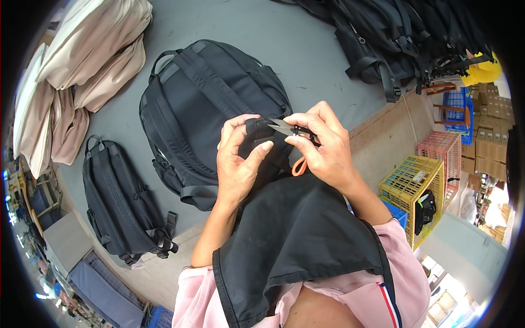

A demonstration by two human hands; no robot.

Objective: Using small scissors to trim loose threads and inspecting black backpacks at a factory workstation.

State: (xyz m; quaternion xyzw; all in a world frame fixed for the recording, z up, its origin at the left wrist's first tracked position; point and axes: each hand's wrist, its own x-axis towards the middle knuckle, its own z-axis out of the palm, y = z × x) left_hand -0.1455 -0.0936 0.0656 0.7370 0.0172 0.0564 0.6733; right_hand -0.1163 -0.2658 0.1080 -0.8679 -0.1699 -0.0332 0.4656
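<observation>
A large black backpack [188, 117] lies on the grey table in front of me. My left hand [238, 161] pinches a dark fabric piece [259, 130] at the near right side of the bag; I cannot tell whether it is a strap or a flap. In my right hand [328, 145] is a pair of thread snips [281, 127], its blades pointing left and lying against that fabric. An orange loop [299, 166] hangs below my right fingers. A smaller black backpack [121, 198] rests at the table's left front.
Beige bags [95, 49] are heaped at the far left of the grey table [306, 65]. Black backpacks [394, 30] are piled at the far right. Beyond the table's right edge stand a yellow crate [407, 177], a pink crate [440, 147] and stacked cardboard boxes [489, 145].
</observation>
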